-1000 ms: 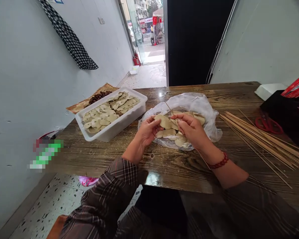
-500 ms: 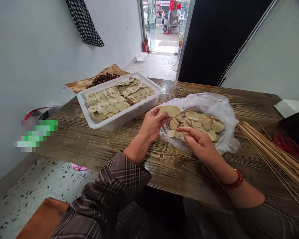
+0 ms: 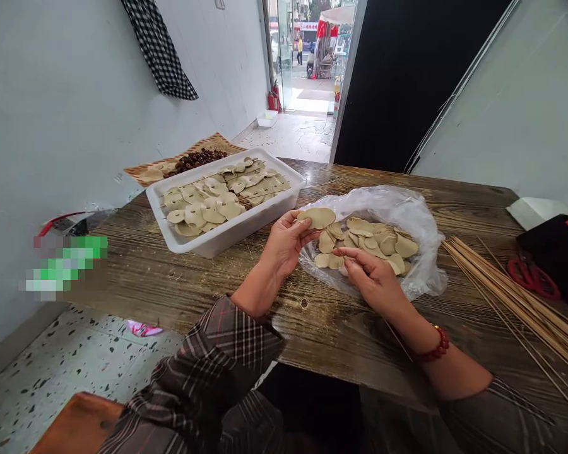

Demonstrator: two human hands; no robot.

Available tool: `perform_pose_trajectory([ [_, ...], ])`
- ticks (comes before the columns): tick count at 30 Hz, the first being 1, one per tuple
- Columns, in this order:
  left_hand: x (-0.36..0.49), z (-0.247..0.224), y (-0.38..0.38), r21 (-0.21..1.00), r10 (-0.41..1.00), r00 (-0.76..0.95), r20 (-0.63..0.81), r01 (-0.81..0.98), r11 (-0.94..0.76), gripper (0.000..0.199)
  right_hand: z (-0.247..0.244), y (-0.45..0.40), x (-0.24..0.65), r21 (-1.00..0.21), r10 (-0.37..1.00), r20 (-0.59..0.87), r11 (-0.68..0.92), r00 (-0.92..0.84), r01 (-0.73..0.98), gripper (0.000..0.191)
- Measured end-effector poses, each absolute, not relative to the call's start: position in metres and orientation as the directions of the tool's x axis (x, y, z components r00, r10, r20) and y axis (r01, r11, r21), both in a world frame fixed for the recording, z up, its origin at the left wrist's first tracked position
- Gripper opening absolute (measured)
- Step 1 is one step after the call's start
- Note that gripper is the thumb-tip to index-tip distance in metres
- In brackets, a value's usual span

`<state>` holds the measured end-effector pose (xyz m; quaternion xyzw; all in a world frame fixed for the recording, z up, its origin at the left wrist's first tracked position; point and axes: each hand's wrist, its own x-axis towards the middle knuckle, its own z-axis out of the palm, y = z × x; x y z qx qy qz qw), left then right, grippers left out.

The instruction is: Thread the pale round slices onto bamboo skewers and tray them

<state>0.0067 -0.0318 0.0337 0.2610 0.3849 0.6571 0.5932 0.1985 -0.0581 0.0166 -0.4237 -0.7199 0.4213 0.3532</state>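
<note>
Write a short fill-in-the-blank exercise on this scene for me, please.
1. The ____ hand pinches a pale slice.
2. The beaded bracelet is on the ____ wrist.
3. The scissors' handles are ____.
4. The tub beside the plastic bag is ____.

Missing words: left; right; red; white.

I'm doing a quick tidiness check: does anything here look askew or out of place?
Only slightly: a few thin sticks splay away from the bundle on the right of the table, spoiling its neatness.
</note>
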Motion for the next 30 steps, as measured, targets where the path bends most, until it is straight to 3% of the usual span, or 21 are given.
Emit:
perform_pose_trajectory([
  [10, 0.0085, 0.0329, -0.032, 0.799, 0.982, -0.169, -0.089, -0.6, -0.031, 0.028, 0.0098, -0.0565, 0.1977, -0.902, 0.902, 0.153, 0.294, -0.404, 0.315, 0.042],
  [20, 0.0092, 0.0314, -0.0326, 0.846, 0.98, -0.196, 0.023, -0.519, -0.124, 0.037, 0.0119, -0.056, 0.1956, -0.898, 0.904, 0.16, 0.3, -0.396, 0.321, 0.04],
  [30, 0.0111, 0.033, -0.0335, 0.868, 0.977, -0.208, 0.046, -0.476, -0.142, 0.035, 0.0128, -0.054, 0.1967, -0.876, 0.908, 0.175, 0.32, -0.38, 0.36, 0.041],
])
